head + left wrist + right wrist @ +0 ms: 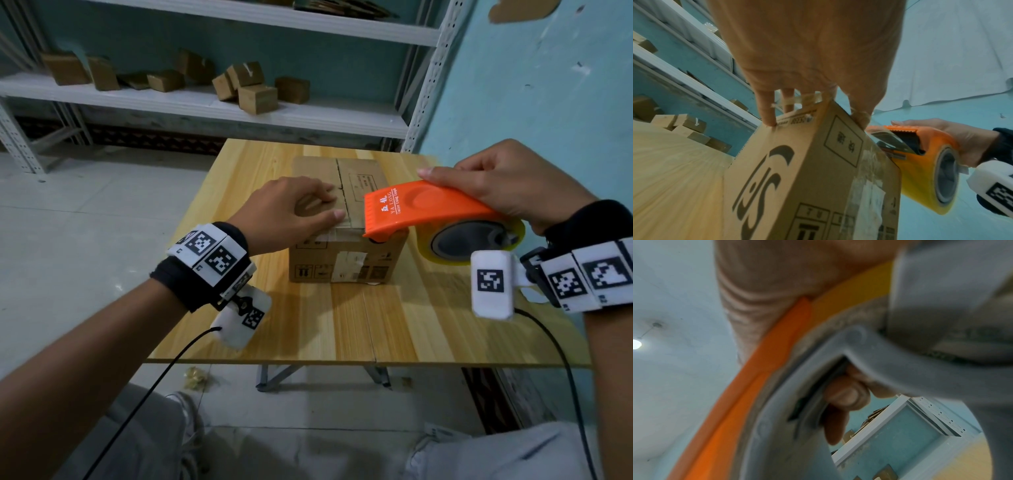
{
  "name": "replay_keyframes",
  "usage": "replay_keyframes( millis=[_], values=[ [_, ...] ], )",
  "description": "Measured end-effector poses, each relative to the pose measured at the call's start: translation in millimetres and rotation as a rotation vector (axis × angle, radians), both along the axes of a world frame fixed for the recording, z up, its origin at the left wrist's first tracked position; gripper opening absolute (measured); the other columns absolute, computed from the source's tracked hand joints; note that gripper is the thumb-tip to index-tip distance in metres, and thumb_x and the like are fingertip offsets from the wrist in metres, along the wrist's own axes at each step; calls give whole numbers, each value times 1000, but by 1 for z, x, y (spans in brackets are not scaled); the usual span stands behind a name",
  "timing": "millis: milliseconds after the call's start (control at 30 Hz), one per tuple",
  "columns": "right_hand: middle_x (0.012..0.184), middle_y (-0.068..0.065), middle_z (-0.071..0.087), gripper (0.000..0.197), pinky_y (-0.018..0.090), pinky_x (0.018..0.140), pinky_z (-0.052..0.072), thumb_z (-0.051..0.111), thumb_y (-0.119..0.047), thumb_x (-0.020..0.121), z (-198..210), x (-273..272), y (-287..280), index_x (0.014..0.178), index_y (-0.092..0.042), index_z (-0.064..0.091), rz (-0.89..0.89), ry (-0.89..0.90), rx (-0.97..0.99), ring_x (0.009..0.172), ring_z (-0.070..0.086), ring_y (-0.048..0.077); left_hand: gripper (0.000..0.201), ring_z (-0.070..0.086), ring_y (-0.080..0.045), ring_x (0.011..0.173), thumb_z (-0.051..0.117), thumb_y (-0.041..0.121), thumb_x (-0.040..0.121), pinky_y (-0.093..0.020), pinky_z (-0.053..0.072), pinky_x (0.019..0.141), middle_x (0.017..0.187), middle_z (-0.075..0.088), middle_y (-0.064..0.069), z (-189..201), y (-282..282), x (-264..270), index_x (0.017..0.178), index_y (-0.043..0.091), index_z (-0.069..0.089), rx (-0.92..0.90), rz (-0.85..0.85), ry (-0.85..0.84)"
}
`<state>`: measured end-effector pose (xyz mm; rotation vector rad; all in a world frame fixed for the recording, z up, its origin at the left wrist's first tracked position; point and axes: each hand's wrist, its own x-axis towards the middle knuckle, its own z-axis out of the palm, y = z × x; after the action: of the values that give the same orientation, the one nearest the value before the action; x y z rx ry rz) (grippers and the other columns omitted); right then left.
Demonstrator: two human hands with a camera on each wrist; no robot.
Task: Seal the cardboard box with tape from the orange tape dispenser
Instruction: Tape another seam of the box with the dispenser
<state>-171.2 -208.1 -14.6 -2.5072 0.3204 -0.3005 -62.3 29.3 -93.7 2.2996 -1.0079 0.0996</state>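
Left hand (291, 205) presses flat on the cardboard box (346, 253); right hand (513, 181) grips the orange tape dispenser (421, 209), hiding the seam's end

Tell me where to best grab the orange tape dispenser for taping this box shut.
Grip the orange tape dispenser over its curved back from above, fingers curling into the roll's hollow core, as the right hand does. That hump fits a palm and likely leaves the toothed front edge free to meet the cardboard box, which the left hand steadies.

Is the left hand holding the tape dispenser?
No, the left hand rests on the cardboard box top; the right hand grips the orange tape dispenser.
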Motion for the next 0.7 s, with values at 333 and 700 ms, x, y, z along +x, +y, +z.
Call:
replay_keyframes(
  millis=[333,700],
  values=[
    [67,25,61,74,27,54,37,63,-69,72,2,-6,1,79,4,72,6,1,-27,40,49,8,33,37,10,111,51,39,96,0,30,71,133,52,19,0,2,3,125,26,59,-47,-39,78],
    [53,7,56,70,26,53,36,64,-69,72,3,-7,-2,75,1,71,-2,-4,-49,36,47,4,31,42,-2,116,52,44,93,-14,32,79,134,53,15,-6,0,6,120,29,58,13,-23,-16]
  ],
)
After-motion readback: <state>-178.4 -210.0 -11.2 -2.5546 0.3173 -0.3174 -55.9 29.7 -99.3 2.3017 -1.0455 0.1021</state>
